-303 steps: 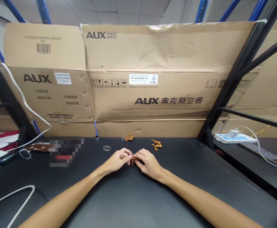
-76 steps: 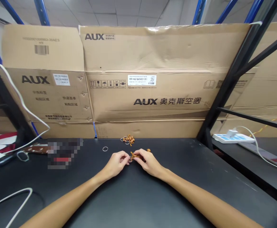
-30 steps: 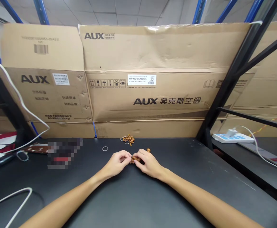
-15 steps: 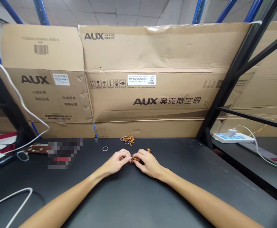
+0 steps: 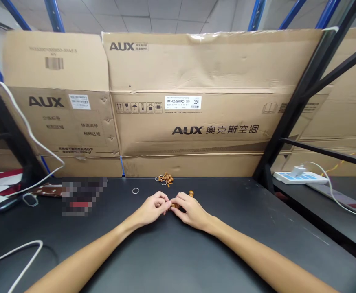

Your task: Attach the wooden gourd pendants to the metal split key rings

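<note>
Pinching wooden beads (image 5: 174, 206) between fingers (image 5: 181, 197)

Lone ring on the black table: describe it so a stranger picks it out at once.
Start at the large AUX cardboard carton standing behind the black table. Near the table's far edge, just beyond the left hand, lies a thin silver-coloured ring. It lies alone, unlike the rings beside the cluster of brown beads further right.

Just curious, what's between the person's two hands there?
In the head view, a small brown wooden piece sits pinched between the left hand and right hand.
</note>
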The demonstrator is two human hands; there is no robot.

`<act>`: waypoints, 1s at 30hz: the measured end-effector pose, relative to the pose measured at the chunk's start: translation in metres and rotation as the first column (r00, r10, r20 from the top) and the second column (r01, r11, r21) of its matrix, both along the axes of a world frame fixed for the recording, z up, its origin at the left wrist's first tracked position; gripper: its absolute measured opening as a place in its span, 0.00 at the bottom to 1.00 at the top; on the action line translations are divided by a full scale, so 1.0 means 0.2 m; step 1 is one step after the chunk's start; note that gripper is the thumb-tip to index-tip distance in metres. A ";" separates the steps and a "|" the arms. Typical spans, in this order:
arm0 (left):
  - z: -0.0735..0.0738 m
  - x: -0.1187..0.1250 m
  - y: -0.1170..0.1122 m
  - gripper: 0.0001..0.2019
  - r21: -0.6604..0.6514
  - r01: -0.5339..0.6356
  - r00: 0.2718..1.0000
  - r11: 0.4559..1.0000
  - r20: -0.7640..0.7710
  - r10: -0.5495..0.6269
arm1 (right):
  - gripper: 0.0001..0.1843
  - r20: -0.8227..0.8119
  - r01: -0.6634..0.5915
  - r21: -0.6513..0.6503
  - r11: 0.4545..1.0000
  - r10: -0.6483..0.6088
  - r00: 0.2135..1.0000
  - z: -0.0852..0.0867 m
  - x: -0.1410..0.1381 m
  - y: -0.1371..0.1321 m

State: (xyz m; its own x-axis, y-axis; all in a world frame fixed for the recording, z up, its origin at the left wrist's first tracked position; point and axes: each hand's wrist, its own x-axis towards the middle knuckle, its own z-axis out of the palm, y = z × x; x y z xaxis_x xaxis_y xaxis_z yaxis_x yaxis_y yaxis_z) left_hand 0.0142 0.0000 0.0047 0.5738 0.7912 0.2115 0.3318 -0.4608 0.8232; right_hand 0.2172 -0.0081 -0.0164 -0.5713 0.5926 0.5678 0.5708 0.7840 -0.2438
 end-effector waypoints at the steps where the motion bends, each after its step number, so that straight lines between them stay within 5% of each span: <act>1: 0.00 0.00 0.00 0.24 0.010 -0.008 1.000 1.000 0.001 0.008 | 0.05 0.007 -0.016 0.000 1.000 0.016 1.000 0.00 0.00 0.00; 9: 0.00 -0.01 0.00 0.18 -0.006 0.006 1.000 1.000 0.004 -0.006 | 0.07 -0.020 0.039 -0.004 0.999 -0.039 0.999 0.00 0.00 0.01; 16: 0.00 -0.01 0.01 0.25 0.050 0.043 0.999 0.998 -0.012 -0.043 | 0.06 -0.003 -0.073 0.015 0.997 0.073 0.997 0.02 0.00 -0.02; 23: 0.01 -0.02 0.00 0.21 -0.024 0.052 0.999 0.998 0.010 -0.052 | 0.07 -0.018 0.053 -0.002 0.999 -0.053 0.998 0.00 0.00 0.00; 30: 0.01 -0.01 0.00 0.26 0.051 0.021 0.999 0.998 -0.032 -0.019 | 0.07 -0.019 -0.042 0.035 0.999 0.043 0.999 0.01 0.00 -0.01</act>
